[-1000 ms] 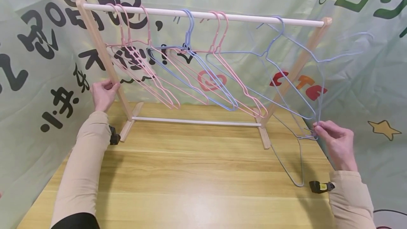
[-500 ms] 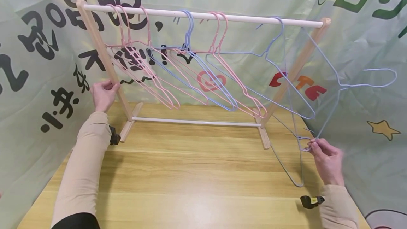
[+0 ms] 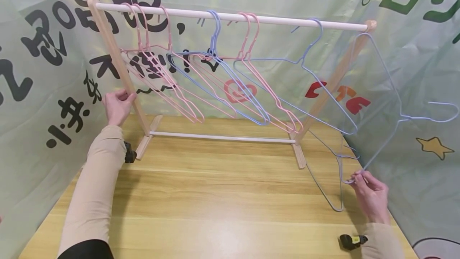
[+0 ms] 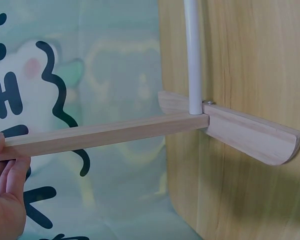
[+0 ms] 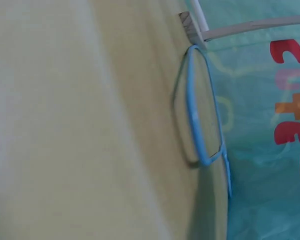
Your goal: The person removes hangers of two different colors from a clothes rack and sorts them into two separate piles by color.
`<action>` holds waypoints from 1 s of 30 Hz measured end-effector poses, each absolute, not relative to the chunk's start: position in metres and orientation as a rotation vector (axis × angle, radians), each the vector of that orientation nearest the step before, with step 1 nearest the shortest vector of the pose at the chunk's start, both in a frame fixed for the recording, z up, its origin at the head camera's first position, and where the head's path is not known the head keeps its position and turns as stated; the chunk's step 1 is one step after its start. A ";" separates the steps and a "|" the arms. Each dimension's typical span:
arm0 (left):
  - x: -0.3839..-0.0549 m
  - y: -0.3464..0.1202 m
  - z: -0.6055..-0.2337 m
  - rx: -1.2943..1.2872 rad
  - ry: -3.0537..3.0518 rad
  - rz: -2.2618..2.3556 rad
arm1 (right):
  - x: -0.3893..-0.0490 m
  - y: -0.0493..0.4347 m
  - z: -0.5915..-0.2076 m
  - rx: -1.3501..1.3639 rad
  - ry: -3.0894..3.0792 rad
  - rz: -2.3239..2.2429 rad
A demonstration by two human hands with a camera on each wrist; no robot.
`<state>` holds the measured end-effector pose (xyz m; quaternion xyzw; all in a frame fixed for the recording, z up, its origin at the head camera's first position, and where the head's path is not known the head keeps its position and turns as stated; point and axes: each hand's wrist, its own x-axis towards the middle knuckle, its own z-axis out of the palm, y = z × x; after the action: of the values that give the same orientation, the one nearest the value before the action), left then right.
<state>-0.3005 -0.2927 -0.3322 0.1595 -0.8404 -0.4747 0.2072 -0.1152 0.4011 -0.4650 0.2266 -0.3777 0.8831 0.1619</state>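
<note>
My left hand (image 3: 117, 108) pinches the left wooden upright (image 3: 113, 57) of a small garment rack, fingers and thumb around it in the left wrist view. My right hand (image 3: 371, 197) holds a blue hanger (image 3: 389, 75) by one end corner. That hanger stands on end beside the rack's right post, its hook pointing right. Below it a second blue hanger (image 3: 325, 195) lies on the table; the right wrist view shows this lying hanger (image 5: 194, 110), with only a sliver of the hand at the edge. Pink hangers (image 3: 187, 107) and blue hangers (image 3: 312, 45) hang from the white top rail (image 3: 282, 20).
The rack stands on a wood-grain table (image 3: 215, 211) with wooden feet (image 3: 299, 156) and a white lower bar (image 3: 223, 137). Printed cloth (image 3: 417, 91) encloses the table at the back and sides. A dark wrist camera (image 3: 350, 242) sits at the right sleeve.
My right hand has come down and toward me with the blue hanger, whose hook has swung out to the right and lower. My left hand stays on the upright.
</note>
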 end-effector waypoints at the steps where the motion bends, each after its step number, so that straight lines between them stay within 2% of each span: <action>1: -0.300 -0.293 -0.332 0.443 -2.339 -1.318 | -0.114 0.402 -0.466 0.640 -1.054 2.536; 6: -0.300 -0.292 -0.332 0.446 -2.331 -1.304 | -0.110 0.402 -0.466 0.543 -1.007 2.547; 11: -0.301 -0.293 -0.332 0.438 -2.317 -1.326 | -0.107 0.401 -0.464 0.321 -1.100 2.479; 21: -0.301 -0.292 -0.334 0.430 -2.318 -1.318 | -0.097 0.414 -0.463 -0.206 -1.636 2.288; 30: -0.301 -0.293 -0.334 0.435 -2.327 -1.308 | -0.086 0.423 -0.464 -0.413 -2.009 2.144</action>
<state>-0.3008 -0.2925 -0.3337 0.1570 -0.8399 -0.4721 0.2168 -0.0861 0.4231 -0.4635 -0.1386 -0.6745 0.7199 0.0872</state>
